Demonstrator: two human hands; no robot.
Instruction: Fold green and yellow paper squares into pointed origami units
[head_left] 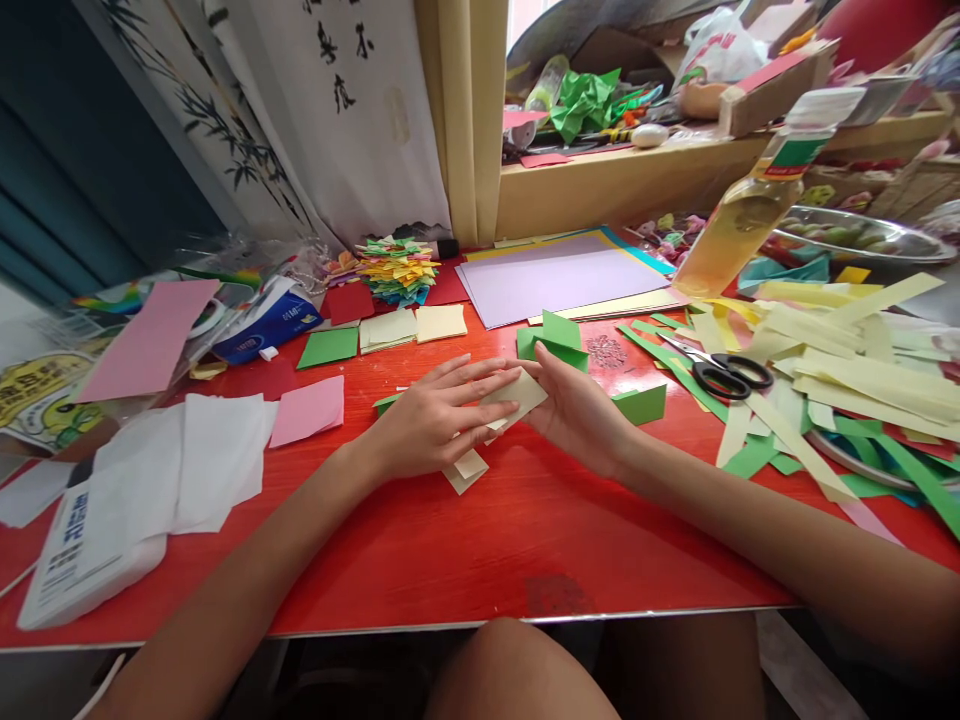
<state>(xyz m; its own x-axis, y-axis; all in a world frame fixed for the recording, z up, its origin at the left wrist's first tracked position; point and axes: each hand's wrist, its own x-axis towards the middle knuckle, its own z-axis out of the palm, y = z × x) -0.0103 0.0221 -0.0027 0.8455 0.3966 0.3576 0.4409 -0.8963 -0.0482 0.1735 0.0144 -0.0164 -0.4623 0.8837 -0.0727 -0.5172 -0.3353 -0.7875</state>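
- Through the head view, my only feed, I see a bare left hand (439, 415) over a glossy red table (465, 560), its fingers stretched nearly straight across a small folded piece of cream paper (529, 400). Its thumb is hidden, so I cannot tell whether it pinches.
- The bare right hand (581, 415) meets it from the other side, half open, thumb raised. Its fingers are mostly hidden, and I cannot tell how firmly they grip.
- I find the cream paper between the two hands, tilted, partly covered by the left fingers.
- Just below the left hand I make out a second small folded cream paper piece (469, 472) on the table.
- Beyond the hands stands a folded green paper piece (559, 340); another creased green paper piece (643, 404) is just beside the right wrist.
- Farther back I see flat cream paper squares (388, 331) next to a green paper square (328, 347).
- Off to the right, black-handled scissors (731, 376) lie by a heap of pale yellow and green paper strips (862, 385).
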